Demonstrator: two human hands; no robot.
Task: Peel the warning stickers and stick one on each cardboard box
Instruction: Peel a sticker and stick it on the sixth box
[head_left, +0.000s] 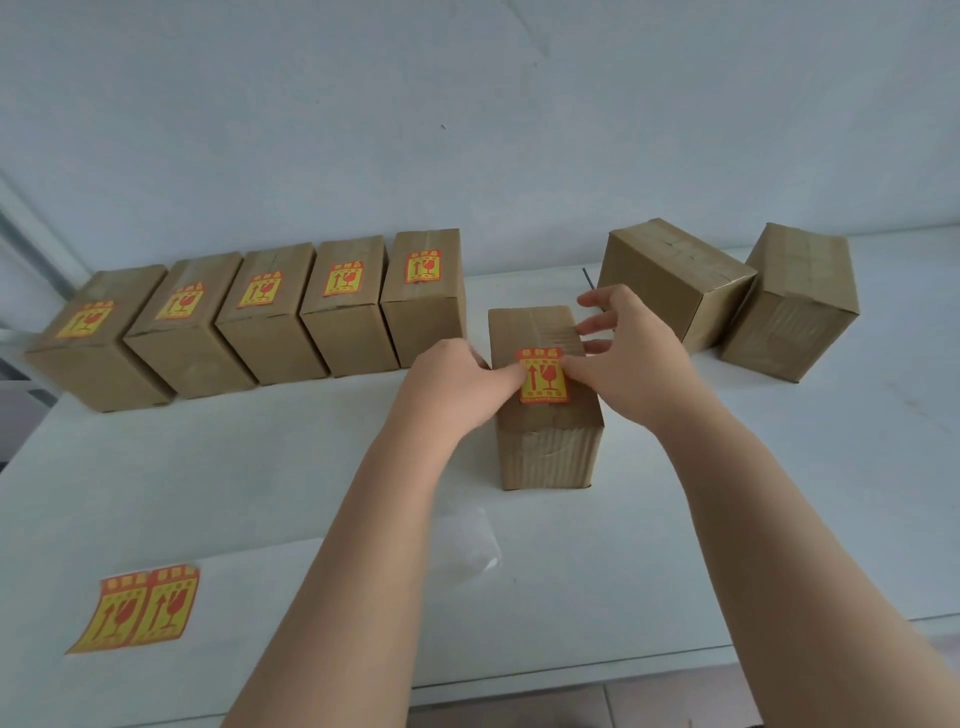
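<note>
1. Centre box (545, 457): brown cardboard, upright, standing alone on the white table (779, 493) just right of frame centre. The front face is ribbed and the top flaps are taped.

2. Sticker (541, 375): rectangular, with a yellow field, a red border, a red arrow and a red broken-glass symbol. It is laid on the near half of the centre box's top. The small print is too blurred to be read.

3. Left hand (452, 384): the thumb is laid straight on the sticker's left edge. The other fingers are bent down at the box's left side with their tips hidden, so it cannot be told whether the box is gripped.

4. Right hand (623, 358): the thumb is pressed on the sticker's right edge. The 4 fingers are spread and nearly straight above the box top, and nothing is held.

5. Row of 5 boxes (270, 338): set side by side at the upper left, each with the same sticker on top.

6. Plain box (670, 291) and second plain box (789, 312): placed at the upper right, with no sticker on the faces shown.

7. Sticker sheet (137, 608): 2 stickers side by side, at the lower left near the table edge.

8. Pale translucent sheet (470, 545): lying flat below the centre box and partly covered by the left forearm. The material cannot be made out.
</note>
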